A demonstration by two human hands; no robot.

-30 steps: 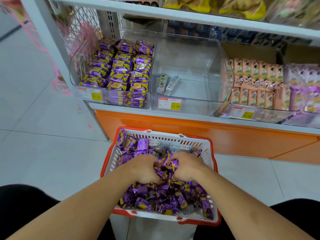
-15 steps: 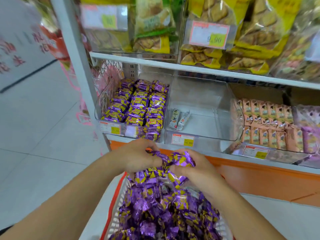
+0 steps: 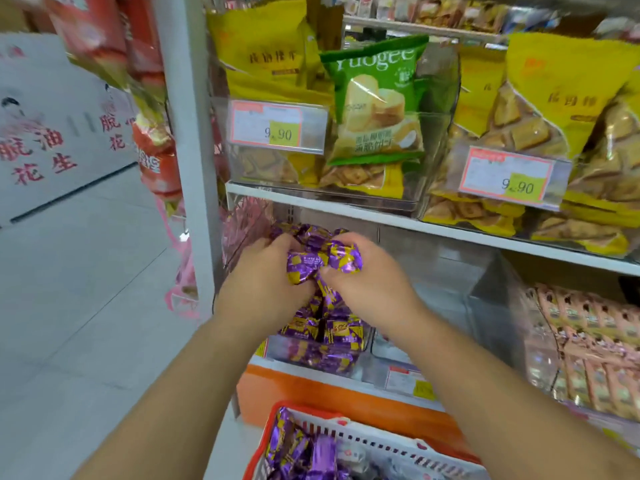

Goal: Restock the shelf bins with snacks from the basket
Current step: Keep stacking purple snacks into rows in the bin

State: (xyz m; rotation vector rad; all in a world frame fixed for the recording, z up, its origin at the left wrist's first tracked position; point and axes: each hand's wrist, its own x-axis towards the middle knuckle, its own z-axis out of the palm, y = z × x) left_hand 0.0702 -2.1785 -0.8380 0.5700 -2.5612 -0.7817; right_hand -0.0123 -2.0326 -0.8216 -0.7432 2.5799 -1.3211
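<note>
Head view looks down along two bare forearms reaching toward a store shelf. Left hand and right hand are pressed close together, and between them they clutch a bunch of purple snack packs with yellow print. Each hand's grip is curled tightly round the bunch, the fingers of both wrapped into the wrappers so that the foil bulges out between the thumbs.

This handful is held up just above the leftmost clear bin on the lower shelf, which already holds rows of the same purple packs; several show below the wrists and through the bin's front wall. Beside it to the right stands another clear bin, and its contents cannot be made out behind the right arm. Further right, pink-wrapped packs fill a third bin.

At the bottom edge sits the red-rimmed basket with white slatted walls, more purple packs heaped inside it, directly beneath the forearms.

On the shelf above, clear bins hold yellow bags and one green bag, with price tags reading 9.90 clipped to the fronts. A white upright post frames the shelving on the left, with pale floor tiles beyond it.
</note>
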